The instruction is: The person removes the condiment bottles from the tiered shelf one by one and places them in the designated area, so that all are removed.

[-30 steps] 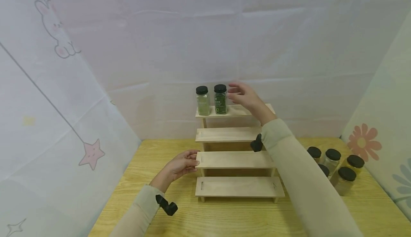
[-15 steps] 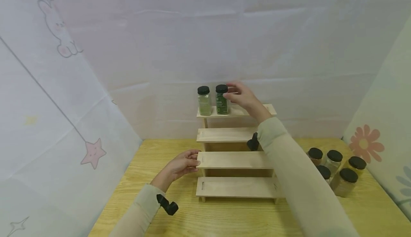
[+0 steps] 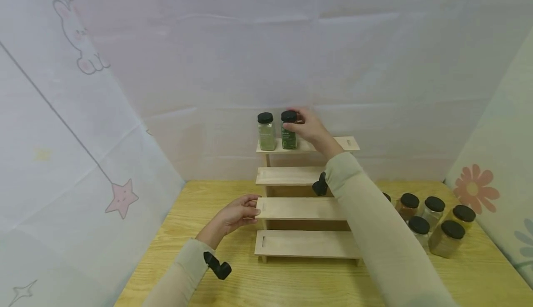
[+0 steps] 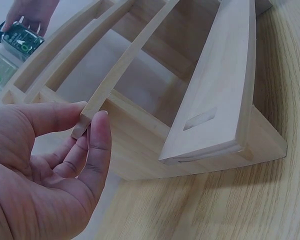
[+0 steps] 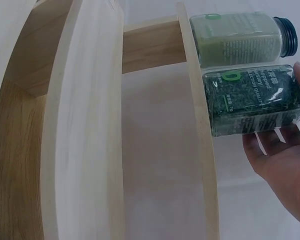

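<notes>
A stepped wooden shelf rack point(image 3: 306, 244) stands on the table. My left hand point(image 3: 235, 214) pinches the left end of its second board from the bottom, thumb above and fingers below, as the left wrist view shows closely. At the top board, my right hand point(image 3: 308, 126) grips a jar of chopped parsley point(image 5: 255, 100) near its black lid, thumb in front and fingers behind. The parsley jar stands upright at the top board. Just left of it is a jar of pale green powder point(image 3: 267, 137), also with a black lid.
Several black-lidded spice jars, among them a brown one point(image 3: 446, 240) and a yellow one point(image 3: 463, 217), stand on the table point(image 3: 200, 279) right of the rack, partly behind my right sleeve point(image 3: 383, 233). A white cloth backdrop point(image 3: 233, 57) hangs close behind the rack.
My right hand has moved left from beside the parsley jar and taken hold of it near the lid. The left hand keeps its pinch on the board.
</notes>
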`<action>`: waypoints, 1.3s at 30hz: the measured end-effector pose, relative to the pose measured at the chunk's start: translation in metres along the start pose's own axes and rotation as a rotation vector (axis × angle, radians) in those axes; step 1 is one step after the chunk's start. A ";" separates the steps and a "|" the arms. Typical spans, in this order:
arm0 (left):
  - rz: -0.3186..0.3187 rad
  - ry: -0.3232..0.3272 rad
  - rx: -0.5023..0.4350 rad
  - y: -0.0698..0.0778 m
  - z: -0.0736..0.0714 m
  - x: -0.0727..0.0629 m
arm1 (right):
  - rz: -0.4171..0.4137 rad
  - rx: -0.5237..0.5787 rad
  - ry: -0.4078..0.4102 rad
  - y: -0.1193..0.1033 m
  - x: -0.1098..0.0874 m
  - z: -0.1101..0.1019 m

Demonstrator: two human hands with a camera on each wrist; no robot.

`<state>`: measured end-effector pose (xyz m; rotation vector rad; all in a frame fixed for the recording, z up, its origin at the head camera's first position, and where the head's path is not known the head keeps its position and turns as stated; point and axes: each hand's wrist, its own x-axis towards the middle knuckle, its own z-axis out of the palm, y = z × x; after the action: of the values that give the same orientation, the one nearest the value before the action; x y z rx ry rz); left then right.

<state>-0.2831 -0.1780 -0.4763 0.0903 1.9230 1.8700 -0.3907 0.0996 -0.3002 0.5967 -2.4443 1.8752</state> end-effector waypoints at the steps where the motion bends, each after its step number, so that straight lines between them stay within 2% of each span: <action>1: 0.002 -0.002 0.002 0.000 0.000 0.000 | 0.002 0.000 0.004 0.000 0.000 0.000; 12: -0.001 -0.012 -0.007 -0.001 0.004 0.005 | 0.033 -0.025 0.042 0.006 -0.003 -0.002; 22: 0.001 -0.014 -0.007 0.001 0.003 0.006 | 0.032 -0.031 0.074 -0.006 -0.014 -0.008; 32: 0.002 -0.018 -0.009 0.003 -0.001 0.004 | 0.047 -0.049 0.046 -0.019 -0.038 -0.025; 39: 0.015 -0.046 -0.009 0.002 0.000 0.004 | 0.012 -0.059 0.026 -0.026 -0.056 -0.040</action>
<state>-0.2876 -0.1768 -0.4758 0.1442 1.8880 1.8702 -0.3404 0.1474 -0.2777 0.5526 -2.4828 1.7957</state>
